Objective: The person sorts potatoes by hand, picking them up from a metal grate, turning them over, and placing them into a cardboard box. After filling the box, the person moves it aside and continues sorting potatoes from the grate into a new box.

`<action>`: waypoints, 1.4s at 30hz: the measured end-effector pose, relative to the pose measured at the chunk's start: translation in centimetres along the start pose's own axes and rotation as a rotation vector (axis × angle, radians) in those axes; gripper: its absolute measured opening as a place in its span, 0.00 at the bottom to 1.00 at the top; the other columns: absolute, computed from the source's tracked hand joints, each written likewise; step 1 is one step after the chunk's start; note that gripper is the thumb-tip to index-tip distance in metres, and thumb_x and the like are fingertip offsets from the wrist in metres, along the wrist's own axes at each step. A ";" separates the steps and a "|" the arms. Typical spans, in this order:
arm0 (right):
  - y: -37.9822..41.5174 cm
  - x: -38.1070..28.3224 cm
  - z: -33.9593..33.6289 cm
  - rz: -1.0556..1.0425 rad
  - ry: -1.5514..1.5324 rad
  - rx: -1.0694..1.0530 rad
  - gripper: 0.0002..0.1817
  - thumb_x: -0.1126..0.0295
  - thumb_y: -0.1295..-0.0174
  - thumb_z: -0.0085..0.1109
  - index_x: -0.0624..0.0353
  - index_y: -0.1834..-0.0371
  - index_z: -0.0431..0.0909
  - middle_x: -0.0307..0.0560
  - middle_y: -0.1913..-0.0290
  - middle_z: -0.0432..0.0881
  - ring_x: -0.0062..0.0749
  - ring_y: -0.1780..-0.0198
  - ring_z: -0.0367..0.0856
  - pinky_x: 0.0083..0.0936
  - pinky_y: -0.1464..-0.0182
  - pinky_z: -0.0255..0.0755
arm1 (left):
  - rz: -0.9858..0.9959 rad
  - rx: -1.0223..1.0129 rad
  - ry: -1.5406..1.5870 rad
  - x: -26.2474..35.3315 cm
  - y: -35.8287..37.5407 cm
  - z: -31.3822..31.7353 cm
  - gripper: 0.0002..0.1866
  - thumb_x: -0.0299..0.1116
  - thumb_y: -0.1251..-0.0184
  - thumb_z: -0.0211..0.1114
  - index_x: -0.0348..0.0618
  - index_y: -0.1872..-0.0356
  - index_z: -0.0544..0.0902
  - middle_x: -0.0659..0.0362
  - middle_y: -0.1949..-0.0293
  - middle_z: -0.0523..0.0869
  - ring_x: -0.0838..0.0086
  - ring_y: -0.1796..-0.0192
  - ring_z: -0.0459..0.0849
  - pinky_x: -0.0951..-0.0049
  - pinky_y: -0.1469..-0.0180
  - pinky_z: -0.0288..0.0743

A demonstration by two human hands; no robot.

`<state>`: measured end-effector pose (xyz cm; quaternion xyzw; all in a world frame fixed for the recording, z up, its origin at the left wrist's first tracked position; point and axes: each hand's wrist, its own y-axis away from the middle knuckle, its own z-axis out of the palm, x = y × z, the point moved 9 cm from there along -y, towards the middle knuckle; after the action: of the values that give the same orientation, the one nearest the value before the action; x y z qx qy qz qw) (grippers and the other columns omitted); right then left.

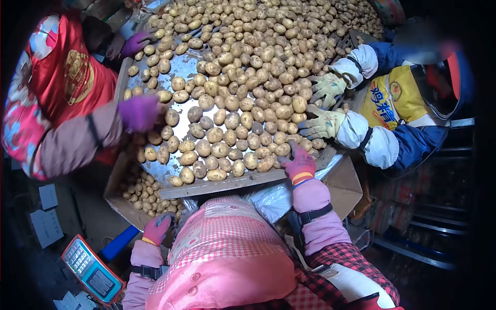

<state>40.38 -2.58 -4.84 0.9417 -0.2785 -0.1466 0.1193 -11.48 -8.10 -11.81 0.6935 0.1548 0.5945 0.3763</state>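
Note:
My right hand (299, 161), in a pink glove with an orange cuff, rests on the potatoes (219, 150) near the table's front right edge, its fingers apart on or beside a few of them. At the lower left, my left hand (157, 229), also in a pink glove, is near the rim of a cardboard box (116, 204) holding smaller potatoes. Its fingers point up and partly curl; whether they hold anything is hidden. Potatoes cover much of the metal sorting table (181, 121), densest toward the back.
A co-worker's purple-gloved hands (138, 112) are at the left side. Another co-worker's pale gloves (323, 123) touch potatoes on the right. A second cardboard box (338, 186) stands at the front right. A scale display (93, 268) is at the lower left.

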 end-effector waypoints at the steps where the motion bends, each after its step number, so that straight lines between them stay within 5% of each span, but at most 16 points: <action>1: -0.1 0.2 0.1 -0.001 -0.001 -0.005 0.42 0.57 0.52 0.73 0.45 0.32 0.66 0.53 0.43 0.77 0.47 0.45 0.79 0.39 0.43 0.72 | -0.003 0.003 0.000 0.1 0.0 0.0 0.17 0.37 0.31 0.61 0.36 0.47 0.82 0.58 0.54 0.86 0.76 0.52 0.81 0.75 0.46 0.73; 4: -0.2 0.4 -0.1 0.060 -0.135 -0.058 0.40 0.56 0.52 0.73 0.46 0.33 0.68 0.53 0.45 0.80 0.46 0.46 0.81 0.38 0.44 0.73 | -0.006 -0.009 -0.057 -0.1 0.0 -0.1 0.19 0.33 0.29 0.59 0.32 0.43 0.78 0.53 0.50 0.85 0.70 0.49 0.83 0.71 0.43 0.75; 15: -2.7 1.0 -0.9 -0.030 -0.060 -0.014 0.38 0.57 0.52 0.72 0.46 0.34 0.70 0.52 0.45 0.81 0.45 0.47 0.82 0.36 0.45 0.74 | -0.034 0.050 -0.012 -4.2 0.0 -1.4 0.19 0.37 0.33 0.63 0.37 0.46 0.82 0.58 0.53 0.86 0.75 0.51 0.82 0.74 0.46 0.74; 19: -5.4 3.6 -1.8 -0.127 -0.368 0.223 0.40 0.64 0.50 0.72 0.50 0.31 0.66 0.54 0.49 0.82 0.40 0.49 0.83 0.34 0.47 0.74 | -0.022 0.034 0.020 -4.0 0.2 -1.2 0.19 0.37 0.33 0.63 0.36 0.46 0.81 0.58 0.53 0.86 0.75 0.51 0.82 0.74 0.46 0.74; 21: -5.7 3.4 -5.1 0.045 -0.818 0.250 0.40 0.78 0.47 0.67 0.57 0.28 0.61 0.54 0.43 0.77 0.29 0.47 0.76 0.20 0.49 0.71 | -0.026 0.021 0.020 -3.3 0.3 -1.0 0.19 0.36 0.33 0.63 0.36 0.46 0.81 0.58 0.53 0.86 0.75 0.51 0.82 0.74 0.46 0.74; 24: -5.0 2.3 -10.7 -0.191 -1.281 0.454 0.37 0.81 0.43 0.59 0.58 0.28 0.60 0.56 0.39 0.73 0.29 0.45 0.75 0.19 0.50 0.71 | -0.026 0.016 0.030 -3.9 0.0 -1.1 0.19 0.35 0.32 0.63 0.35 0.45 0.81 0.58 0.53 0.86 0.75 0.51 0.82 0.74 0.45 0.74; 27: -5.3 5.0 -9.4 -0.215 -1.042 0.472 0.33 0.77 0.40 0.61 0.56 0.30 0.63 0.54 0.38 0.73 0.30 0.44 0.76 0.22 0.51 0.72 | -0.007 0.011 0.038 -3.1 -0.1 -0.7 0.18 0.35 0.32 0.62 0.35 0.45 0.81 0.57 0.53 0.86 0.75 0.51 0.82 0.74 0.45 0.74; 28: -5.0 6.4 -7.7 -0.120 -0.874 0.401 0.30 0.77 0.41 0.61 0.58 0.33 0.68 0.49 0.42 0.76 0.22 0.53 0.78 0.17 0.58 0.71 | 0.002 0.001 0.035 -2.6 -0.1 -0.4 0.18 0.35 0.32 0.62 0.36 0.45 0.81 0.57 0.53 0.86 0.75 0.51 0.82 0.74 0.45 0.74; 30: -2.8 4.8 -4.6 0.072 -1.001 0.186 0.24 0.75 0.40 0.61 0.58 0.38 0.74 0.40 0.55 0.81 0.16 0.70 0.73 0.13 0.69 0.68 | 0.005 -0.003 0.013 -2.5 -0.3 -0.2 0.18 0.35 0.32 0.62 0.36 0.45 0.81 0.57 0.53 0.86 0.75 0.51 0.82 0.75 0.45 0.74; 32: -3.9 4.5 1.0 -0.049 -0.772 0.023 0.23 0.64 0.40 0.64 0.55 0.41 0.76 0.46 0.55 0.84 0.28 0.59 0.81 0.25 0.55 0.76 | 0.004 -0.007 -0.018 -2.8 -0.4 -0.2 0.18 0.35 0.32 0.62 0.36 0.45 0.81 0.57 0.53 0.86 0.75 0.51 0.82 0.75 0.45 0.74; 34: -3.2 0.6 1.0 -0.063 -0.340 0.070 0.35 0.49 0.45 0.65 0.56 0.37 0.72 0.53 0.39 0.77 0.47 0.41 0.78 0.36 0.40 0.70 | 0.007 -0.028 0.023 -3.5 -1.1 -0.3 0.19 0.35 0.33 0.63 0.37 0.45 0.81 0.58 0.53 0.86 0.76 0.51 0.82 0.75 0.45 0.74; 37: -3.4 -4.1 0.1 0.083 0.019 -0.006 0.39 0.47 0.47 0.66 0.56 0.35 0.67 0.60 0.42 0.78 0.53 0.43 0.78 0.39 0.41 0.71 | 0.040 -0.030 -0.092 -4.0 -1.9 -0.4 0.19 0.36 0.33 0.63 0.38 0.45 0.81 0.58 0.53 0.86 0.76 0.51 0.82 0.74 0.45 0.74; 42: -5.2 -2.1 -0.1 -0.028 -0.009 0.020 0.37 0.48 0.50 0.69 0.63 0.43 0.71 0.59 0.48 0.81 0.49 0.46 0.81 0.39 0.45 0.73 | 0.106 -0.077 -0.145 -2.8 -1.7 0.5 0.19 0.33 0.29 0.59 0.33 0.43 0.78 0.54 0.50 0.85 0.71 0.50 0.83 0.71 0.44 0.75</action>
<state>41.22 2.88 -5.91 0.9460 -0.2671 -0.1497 0.1063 -11.33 -8.97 -15.03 0.7269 0.0674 0.5675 0.3808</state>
